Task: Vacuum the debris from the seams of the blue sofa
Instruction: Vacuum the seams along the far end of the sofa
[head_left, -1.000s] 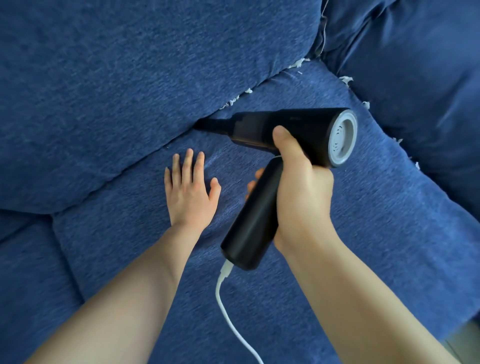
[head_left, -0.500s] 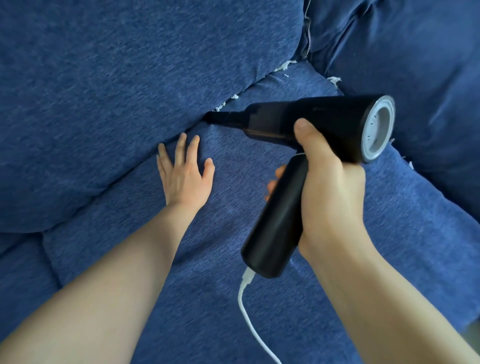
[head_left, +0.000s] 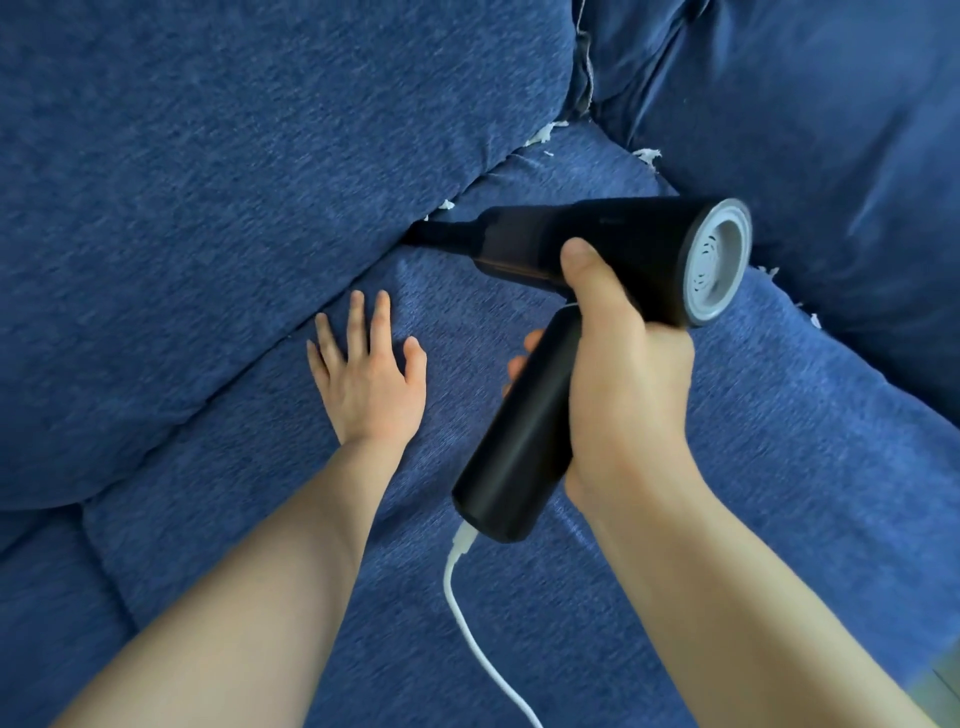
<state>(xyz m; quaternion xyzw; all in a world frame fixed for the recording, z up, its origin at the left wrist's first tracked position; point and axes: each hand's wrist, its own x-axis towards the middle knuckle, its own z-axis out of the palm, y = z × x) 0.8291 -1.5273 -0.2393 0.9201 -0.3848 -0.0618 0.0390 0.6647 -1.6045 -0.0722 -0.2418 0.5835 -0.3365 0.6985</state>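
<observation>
The right hand (head_left: 623, 384) is wrapped tight around the grip of a black handheld vacuum (head_left: 587, 270), thumb laid up along the body, so that the narrow crevice nozzle (head_left: 441, 236) points left and away and pokes into the seam (head_left: 363, 280) between the back cushion (head_left: 234, 208) and the seat cushion (head_left: 675, 467); that angle likely lets the tip reach down where the crumbs collect. The left hand (head_left: 366, 379) holds nothing and lies flat with fingers spread on the seat just near of the seam, probably pressing the cushion down to open the gap. White scraps of debris (head_left: 543, 135) sit farther along that seam toward the far corner, with more bits (head_left: 647, 155) along the right-hand seam beside the side cushion (head_left: 805, 156), so much of the job looks undone. A white power cord (head_left: 467, 623) trails from the handle's base toward the near edge. The sofa's cover is a blue woven, heathered fabric; nothing else of the room can be made out.
</observation>
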